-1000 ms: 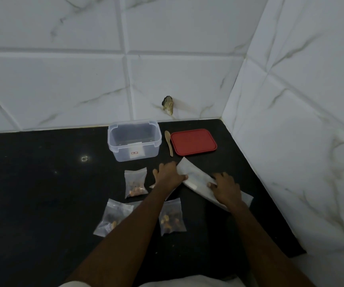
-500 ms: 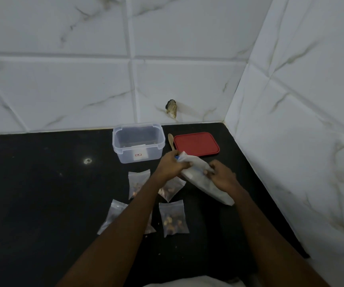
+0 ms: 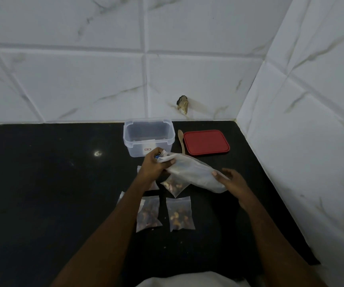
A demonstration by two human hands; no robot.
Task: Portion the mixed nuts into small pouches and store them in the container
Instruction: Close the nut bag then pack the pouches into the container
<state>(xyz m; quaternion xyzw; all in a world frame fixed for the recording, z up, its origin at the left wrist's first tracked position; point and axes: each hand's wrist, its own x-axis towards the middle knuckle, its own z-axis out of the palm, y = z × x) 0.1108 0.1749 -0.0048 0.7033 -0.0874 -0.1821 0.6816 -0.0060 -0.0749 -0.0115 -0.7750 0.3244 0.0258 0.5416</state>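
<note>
My left hand [image 3: 155, 165] grips the top end of a large whitish bag [image 3: 193, 175] held above the black counter. My right hand [image 3: 230, 180] supports the bag's lower end, thumb on its side. Several small clear pouches of mixed nuts lie below: one [image 3: 174, 186] under the bag, one [image 3: 148, 213] by my left forearm, one [image 3: 180, 216] to its right. More pouches are partly hidden by my left arm. A clear plastic container [image 3: 149, 139] stands open at the back, with only a paper label showing inside.
A red lid [image 3: 206, 143] lies flat right of the container, with a small wooden spoon [image 3: 181, 139] between them. White marble-tiled walls close the back and right side. The black counter [image 3: 42, 183] stretches left.
The large bag rose off the counter and swung toward the container. My left hand moved up to its top end, and my right hand slid toward its lower end.
</note>
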